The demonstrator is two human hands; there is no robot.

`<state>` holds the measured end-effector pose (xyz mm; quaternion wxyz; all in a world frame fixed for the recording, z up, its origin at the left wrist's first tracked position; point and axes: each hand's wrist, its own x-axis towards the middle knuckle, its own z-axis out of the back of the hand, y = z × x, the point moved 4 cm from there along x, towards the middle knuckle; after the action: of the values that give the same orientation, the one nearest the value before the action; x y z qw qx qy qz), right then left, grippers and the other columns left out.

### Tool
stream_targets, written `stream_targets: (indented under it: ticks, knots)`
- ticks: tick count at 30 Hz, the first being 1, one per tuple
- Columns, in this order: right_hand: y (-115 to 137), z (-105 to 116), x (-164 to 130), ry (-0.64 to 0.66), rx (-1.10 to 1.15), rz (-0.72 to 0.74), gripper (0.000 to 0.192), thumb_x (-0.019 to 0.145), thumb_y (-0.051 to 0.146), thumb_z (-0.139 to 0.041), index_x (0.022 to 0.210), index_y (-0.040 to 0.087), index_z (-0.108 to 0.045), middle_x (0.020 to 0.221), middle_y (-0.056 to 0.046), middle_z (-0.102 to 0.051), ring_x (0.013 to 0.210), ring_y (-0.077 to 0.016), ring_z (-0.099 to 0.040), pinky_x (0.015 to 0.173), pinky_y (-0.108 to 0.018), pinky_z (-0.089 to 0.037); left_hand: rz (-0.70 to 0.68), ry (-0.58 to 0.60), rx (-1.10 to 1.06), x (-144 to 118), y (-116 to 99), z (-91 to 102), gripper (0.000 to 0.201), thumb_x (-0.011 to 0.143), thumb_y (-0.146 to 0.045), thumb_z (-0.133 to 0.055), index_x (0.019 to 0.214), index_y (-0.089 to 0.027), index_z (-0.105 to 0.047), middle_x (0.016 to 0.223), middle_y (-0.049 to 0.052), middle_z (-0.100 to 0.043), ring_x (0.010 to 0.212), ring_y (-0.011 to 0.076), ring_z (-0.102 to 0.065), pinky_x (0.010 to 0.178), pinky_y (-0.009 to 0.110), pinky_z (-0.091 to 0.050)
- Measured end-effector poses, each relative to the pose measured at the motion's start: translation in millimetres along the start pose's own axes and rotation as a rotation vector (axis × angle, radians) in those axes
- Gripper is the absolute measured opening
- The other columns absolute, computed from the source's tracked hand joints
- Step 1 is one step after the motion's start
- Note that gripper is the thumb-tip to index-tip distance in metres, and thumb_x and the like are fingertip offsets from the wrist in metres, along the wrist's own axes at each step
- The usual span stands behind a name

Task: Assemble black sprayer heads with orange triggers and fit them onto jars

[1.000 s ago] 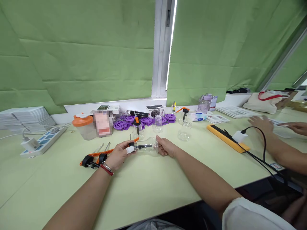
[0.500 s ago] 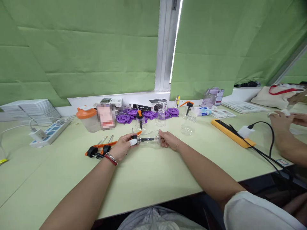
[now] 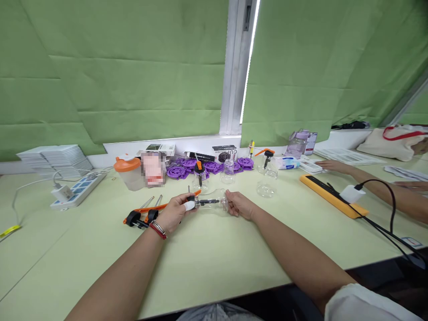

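A small clear glass bottle (image 3: 214, 203) lies on its side between my two hands, just above the pale green table (image 3: 207, 263). My right hand (image 3: 239, 206) grips its base end. My left hand (image 3: 174, 214), one fingertip wrapped in white, pinches the black and orange stopper piece (image 3: 193, 198) at the bottle's neck; a dark rod reaches inside the glass. Two black and orange stopper tools (image 3: 144, 215) with metal rods lie on the table just left of my left hand.
Behind stand more clear bottles (image 3: 266, 185), purple plastic wheels (image 3: 214, 166), an orange-lidded jar (image 3: 129, 173) and boxes by the window sill. A power strip (image 3: 78, 189) lies left. A yellow bar (image 3: 332, 195) and a black cable (image 3: 384, 214) lie right, beside another person's arms (image 3: 374, 189).
My hands keep the same hold on the bottle. The view has shifted a little. The other person's hand at the right has reached left toward the papers.
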<state>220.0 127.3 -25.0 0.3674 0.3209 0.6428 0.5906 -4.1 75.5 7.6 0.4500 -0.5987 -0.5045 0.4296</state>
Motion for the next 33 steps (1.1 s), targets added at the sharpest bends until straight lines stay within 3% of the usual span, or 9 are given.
stream_targets:
  ticks: [3, 6, 9, 12, 16, 23, 27, 30, 33]
  knots:
    - [0.9, -1.6, 0.6, -0.047, -0.025, -0.013, 0.06, 0.078, 0.069, -0.043, 0.069, 0.012, -0.058, 0.045, -0.001, -0.051, 0.035, -0.0067, -0.039, 0.031, -0.018, -0.026, 0.007, -0.012, -0.005, -1.6, -2.2, -0.6, 0.042, 0.059, -0.022, -0.078, 0.1, -0.016, -0.067, 0.096, 0.005, -0.067, 0.08, 0.0164, -0.064, 0.087, 0.038, -0.048]
    - [8.4, -3.6, -5.8, -0.002, 0.111, 0.05, 0.048, 0.076, 0.058, -0.059, 0.102, 0.017, -0.059, 0.07, -0.003, -0.061, 0.053, -0.0113, -0.056, 0.04, -0.02, -0.042, 0.006, -0.03, -0.019, -1.2, -2.6, 0.4, 0.038, 0.06, -0.022, -0.078, 0.096, -0.016, -0.068, 0.095, 0.005, -0.067, 0.084, 0.0172, -0.064, 0.088, 0.038, -0.048]
    - [11.7, -4.2, -10.3, 0.078, 0.192, 0.08, 0.063, 0.068, 0.04, -0.074, 0.123, 0.025, -0.047, 0.087, -0.003, -0.062, 0.065, -0.014, -0.062, 0.047, -0.023, -0.048, -0.002, -0.026, -0.02, 0.3, -1.0, 1.5, 0.037, 0.061, -0.024, -0.077, 0.096, -0.016, -0.067, 0.096, 0.005, -0.067, 0.085, 0.0171, -0.063, 0.089, 0.039, -0.048]
    - [6.9, -3.3, -6.2, 0.044, 0.135, 0.031, 0.045, 0.075, 0.053, -0.063, 0.1, 0.016, -0.058, 0.071, -0.003, -0.062, 0.05, -0.0111, -0.056, 0.036, -0.02, -0.04, -0.007, -0.014, 0.024, 0.5, 0.2, 1.7, 0.041, 0.06, -0.024, -0.078, 0.099, -0.018, -0.067, 0.096, 0.004, -0.066, 0.084, 0.0161, -0.063, 0.09, 0.038, -0.047]
    - [2.5, -3.9, 0.3, -0.045, 0.037, -0.037, 0.059, 0.081, 0.067, -0.041, 0.069, 0.011, -0.058, 0.056, -0.005, -0.057, 0.039, -0.0086, -0.047, 0.028, -0.018, -0.029, -0.018, -0.007, 0.038, -1.1, -1.7, 0.8, 0.042, 0.06, -0.023, -0.078, 0.1, -0.018, -0.067, 0.097, 0.003, -0.065, 0.085, 0.0158, -0.063, 0.09, 0.037, -0.046]
    - [12.6, -5.9, -10.5, 0.105, 0.213, 0.07, 0.062, 0.069, 0.038, -0.073, 0.123, 0.023, -0.047, 0.086, -0.003, -0.062, 0.066, -0.014, -0.064, 0.051, -0.025, -0.051, -0.007, -0.027, 0.009, 1.3, 1.8, 5.7, 0.039, 0.062, -0.024, -0.077, 0.099, -0.018, -0.066, 0.1, 0.004, -0.065, 0.088, 0.0174, -0.063, 0.092, 0.038, -0.045]
    - [4.9, -2.6, -4.1, 0.048, 0.13, 0.019, 0.047, 0.078, 0.056, -0.058, 0.095, 0.013, -0.06, 0.069, -0.004, -0.061, 0.048, -0.0103, -0.056, 0.035, -0.019, -0.04, -0.022, 0.009, 0.059, 1.3, 2.6, 4.7, 0.041, 0.063, -0.025, -0.077, 0.102, -0.019, -0.066, 0.097, 0.002, -0.064, 0.088, 0.0164, -0.063, 0.092, 0.036, -0.045]
    - [0.3, -2.3, 1.5, 0.012, 0.03, -0.035, 0.062, 0.082, 0.068, -0.039, 0.069, 0.01, -0.059, 0.054, -0.004, -0.056, 0.038, -0.0081, -0.048, 0.029, -0.017, -0.031, -0.017, 0.01, 0.063, -0.1, 0.1, 3.3, 0.042, 0.063, -0.025, -0.077, 0.103, -0.019, -0.065, 0.098, 0.003, -0.064, 0.087, 0.0158, -0.063, 0.092, 0.036, -0.045]
    - [4.2, -3.1, -0.9, 0.041, 0.079, -0.004, 0.057, 0.08, 0.065, -0.045, 0.079, 0.01, -0.061, 0.06, -0.005, -0.058, 0.048, -0.0111, -0.055, 0.035, -0.019, -0.04, -0.003, -0.023, 0.045, -0.2, -2.0, 4.4, 0.043, 0.061, -0.025, -0.078, 0.101, -0.018, -0.065, 0.099, 0.003, -0.064, 0.087, 0.0162, -0.063, 0.093, 0.037, -0.045]
